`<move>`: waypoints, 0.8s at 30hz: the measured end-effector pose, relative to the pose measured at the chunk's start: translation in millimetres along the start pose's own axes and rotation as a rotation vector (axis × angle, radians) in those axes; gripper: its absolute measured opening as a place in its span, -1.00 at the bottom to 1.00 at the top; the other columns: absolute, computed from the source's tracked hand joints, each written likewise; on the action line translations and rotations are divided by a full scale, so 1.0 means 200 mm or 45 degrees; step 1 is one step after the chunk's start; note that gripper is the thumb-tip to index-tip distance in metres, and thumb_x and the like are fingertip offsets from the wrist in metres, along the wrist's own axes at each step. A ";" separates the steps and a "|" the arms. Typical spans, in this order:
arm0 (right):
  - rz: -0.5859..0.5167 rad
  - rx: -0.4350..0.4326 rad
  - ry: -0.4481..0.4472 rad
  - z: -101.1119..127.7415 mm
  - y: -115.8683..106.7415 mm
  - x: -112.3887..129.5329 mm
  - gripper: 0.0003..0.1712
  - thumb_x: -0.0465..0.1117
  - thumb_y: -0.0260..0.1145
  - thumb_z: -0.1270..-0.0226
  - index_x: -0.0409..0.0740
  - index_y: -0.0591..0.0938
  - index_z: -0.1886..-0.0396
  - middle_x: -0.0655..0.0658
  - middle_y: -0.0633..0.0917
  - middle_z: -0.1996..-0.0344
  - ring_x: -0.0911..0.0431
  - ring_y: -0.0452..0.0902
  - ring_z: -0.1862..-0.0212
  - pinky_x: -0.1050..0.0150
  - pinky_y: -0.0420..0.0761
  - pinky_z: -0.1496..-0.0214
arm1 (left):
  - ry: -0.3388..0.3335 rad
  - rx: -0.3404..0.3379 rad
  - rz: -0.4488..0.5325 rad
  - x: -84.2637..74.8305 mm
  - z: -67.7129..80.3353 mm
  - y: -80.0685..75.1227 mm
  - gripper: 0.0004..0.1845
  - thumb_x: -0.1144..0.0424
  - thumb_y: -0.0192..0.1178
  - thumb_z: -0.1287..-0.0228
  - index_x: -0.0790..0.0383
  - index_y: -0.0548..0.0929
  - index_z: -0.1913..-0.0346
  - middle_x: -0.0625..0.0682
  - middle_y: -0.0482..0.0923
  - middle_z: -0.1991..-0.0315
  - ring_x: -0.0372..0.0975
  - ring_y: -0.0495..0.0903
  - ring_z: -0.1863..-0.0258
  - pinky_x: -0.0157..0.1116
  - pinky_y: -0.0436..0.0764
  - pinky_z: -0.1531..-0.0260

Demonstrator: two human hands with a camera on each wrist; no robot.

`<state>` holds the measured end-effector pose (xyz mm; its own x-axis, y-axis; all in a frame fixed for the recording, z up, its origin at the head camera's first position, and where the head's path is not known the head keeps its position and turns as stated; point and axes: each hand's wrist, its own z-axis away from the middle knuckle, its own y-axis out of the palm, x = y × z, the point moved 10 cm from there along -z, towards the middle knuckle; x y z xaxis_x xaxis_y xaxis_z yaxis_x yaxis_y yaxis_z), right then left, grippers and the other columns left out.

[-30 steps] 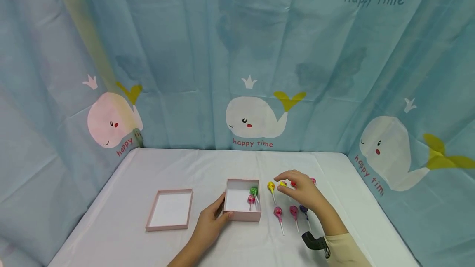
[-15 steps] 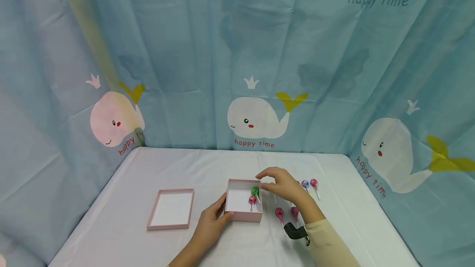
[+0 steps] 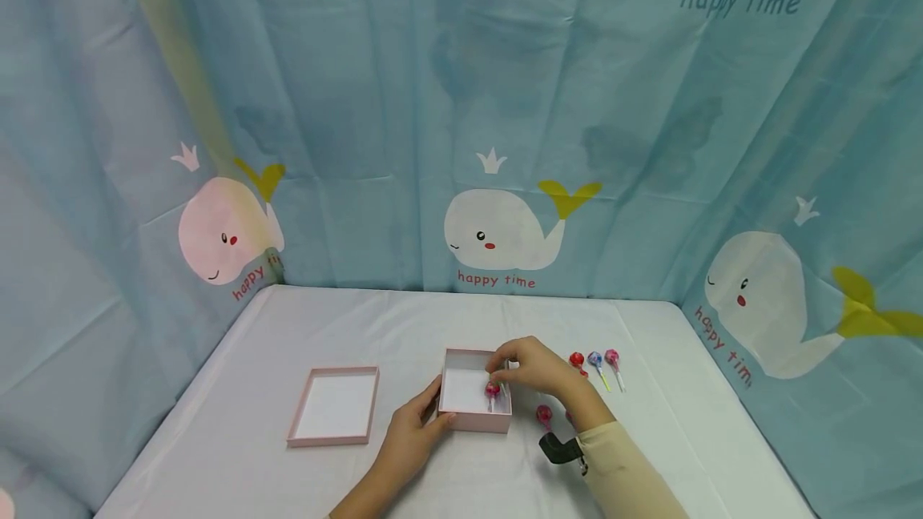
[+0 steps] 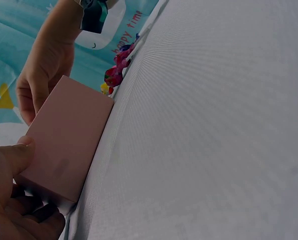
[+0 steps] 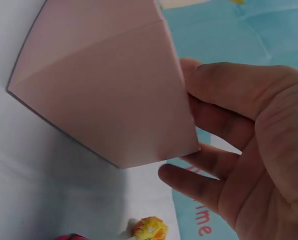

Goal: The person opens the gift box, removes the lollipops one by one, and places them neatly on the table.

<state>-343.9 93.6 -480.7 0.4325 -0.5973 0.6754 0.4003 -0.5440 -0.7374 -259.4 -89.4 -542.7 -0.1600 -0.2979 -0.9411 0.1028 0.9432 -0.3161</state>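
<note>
Now the right hand (image 3: pixel 530 365), loosely curled, has moved over the pink box (image 3: pixel 472 413); left hand (image 3: pixel 413 428) still grips it.

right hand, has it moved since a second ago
Yes. The right hand has gone left from above the loose lollipops to over the box.

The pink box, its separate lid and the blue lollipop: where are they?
pink box (image 3: pixel 472 421), head view, near outer wall.
lid (image 3: pixel 334 407), head view, white inside floor.
blue lollipop (image 3: pixel 594 359), head view, wrapped head.
</note>
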 end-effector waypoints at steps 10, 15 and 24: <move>0.106 0.071 -0.063 -0.04 0.08 0.00 -0.94 -0.12 0.51 -0.31 0.05 0.86 0.29 0.26 0.73 0.30 0.20 0.61 0.12 0.14 0.70 -0.07 | 0.024 -0.001 0.003 -0.01 0.01 0.00 -0.15 0.04 0.38 -0.33 0.27 0.26 -0.56 0.16 0.25 -0.54 0.03 0.26 -0.52 -0.17 0.35 -0.43; 0.098 0.075 -0.065 -0.04 0.11 0.00 -0.90 -0.12 0.50 -0.31 0.08 0.86 0.20 0.25 0.72 0.21 0.19 0.58 0.03 0.12 0.68 -0.15 | 0.029 -0.005 0.011 -0.01 0.01 0.00 -0.17 0.08 0.39 -0.33 0.26 0.28 -0.56 0.16 0.26 -0.54 0.00 0.27 -0.51 -0.19 0.36 -0.43; 0.170 0.047 -0.008 -0.06 0.12 -0.02 -0.87 -0.13 0.53 -0.28 0.05 0.85 0.18 0.23 0.77 0.25 0.22 0.63 0.10 0.15 0.72 -0.13 | 0.018 -0.006 0.022 -0.02 0.01 0.00 -0.17 0.09 0.40 -0.32 0.25 0.28 -0.55 0.13 0.26 -0.54 -0.03 0.28 -0.51 -0.21 0.37 -0.43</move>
<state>-345.9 75.7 -500.1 0.4888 -0.6590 0.5717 0.3681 -0.4383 -0.8200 -257.4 -88.7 -538.6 -0.1724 -0.2793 -0.9446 0.1012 0.9489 -0.2991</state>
